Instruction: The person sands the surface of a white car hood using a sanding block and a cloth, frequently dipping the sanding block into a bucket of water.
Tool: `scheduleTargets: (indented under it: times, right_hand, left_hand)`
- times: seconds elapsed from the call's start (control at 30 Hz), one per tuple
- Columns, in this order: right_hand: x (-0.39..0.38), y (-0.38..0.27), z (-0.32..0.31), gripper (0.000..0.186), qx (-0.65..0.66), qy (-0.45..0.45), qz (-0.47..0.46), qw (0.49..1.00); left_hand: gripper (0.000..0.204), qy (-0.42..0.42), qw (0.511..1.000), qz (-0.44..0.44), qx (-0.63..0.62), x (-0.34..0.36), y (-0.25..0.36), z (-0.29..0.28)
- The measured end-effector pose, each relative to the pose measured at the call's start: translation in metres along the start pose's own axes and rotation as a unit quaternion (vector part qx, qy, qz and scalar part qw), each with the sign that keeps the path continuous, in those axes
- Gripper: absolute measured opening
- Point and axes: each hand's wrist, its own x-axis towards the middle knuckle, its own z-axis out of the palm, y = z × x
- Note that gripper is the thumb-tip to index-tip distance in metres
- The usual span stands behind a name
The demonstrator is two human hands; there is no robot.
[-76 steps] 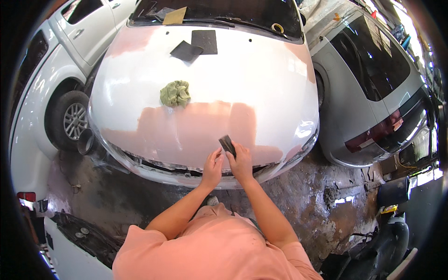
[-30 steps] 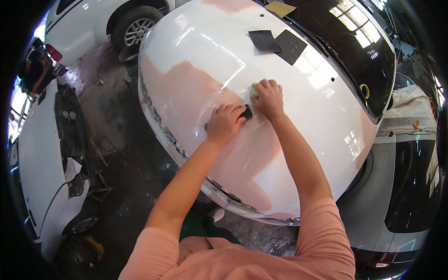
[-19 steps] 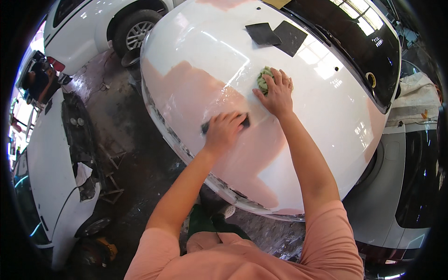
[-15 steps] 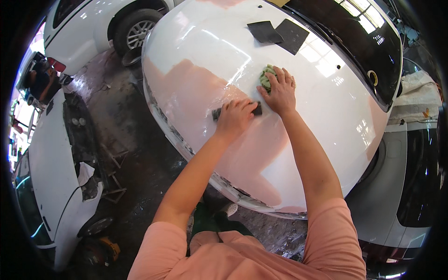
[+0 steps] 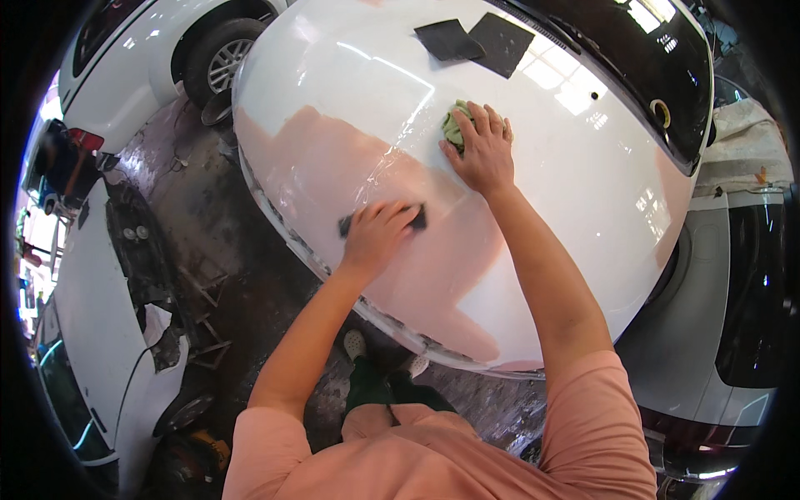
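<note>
A white car hood (image 5: 575,200) with broad pinkish filler patches (image 5: 325,150) lies in front of me, wet and shiny in places. My left hand (image 5: 379,235) is closed over a dark sanding block (image 5: 418,218) pressed on the pink patch; the block's ends show at either side, and motion blurs it slightly. Farther right, my right hand (image 5: 483,150) holds a crumpled pale green cloth (image 5: 456,127) against the white paint. Two dark sheets of sandpaper (image 5: 502,43), (image 5: 448,40) lie overlapping on the hood beyond my right hand.
A windshield (image 5: 617,67) with a tape roll (image 5: 661,113) on it rises behind the hood. At left stand a white vehicle with a wheel (image 5: 227,65) and a detached white car front (image 5: 96,308). A grey car (image 5: 692,325) stands close on the right.
My left hand has slid the sanding block left and nearer to me over the pink patch. The view has shifted slightly; my right hand stays on the cloth.
</note>
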Motion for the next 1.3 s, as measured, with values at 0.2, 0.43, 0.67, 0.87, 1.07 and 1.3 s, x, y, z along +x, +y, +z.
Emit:
scheduleTargets:
  times: [0.2, 0.43, 0.67, 0.87, 1.07, 1.3]
  right_hand:
    - [0.009, -0.011, -0.001, 0.061, 0.019, 0.013, -0.009, 1.0]
    - [0.002, -0.002, 0.005, 0.055, 0.027, 0.039, -0.011, 0.999]
    - [0.006, -0.005, 0.011, 0.045, 0.036, 0.065, -0.025, 0.997]
    - [0.002, 0.006, 0.009, 0.045, 0.03, 0.053, -0.011, 0.998]
    - [0.005, -0.002, 0.008, 0.044, 0.032, 0.044, -0.01, 0.998]
    - [0.003, 0.006, 0.011, 0.046, 0.027, 0.031, 0.001, 0.999]
  left_hand:
    - [0.041, 0.026, 1.0, -0.002, -0.009, -0.001, 0.003, 0.0]
    - [0.043, 0.028, 0.999, -0.009, 0.024, -0.025, 0.002, 0.016]
    - [0.039, 0.01, 0.999, 0.04, -0.028, 0.048, 0.007, 0.001]
    - [0.038, 0.002, 1.0, 0.001, -0.011, -0.046, -0.004, 0.008]
    - [0.041, 0.022, 1.0, 0.0, -0.009, 0.0, 0.017, 0.006]
    - [0.039, 0.111, 0.992, -0.054, 0.036, -0.05, 0.019, 0.04]
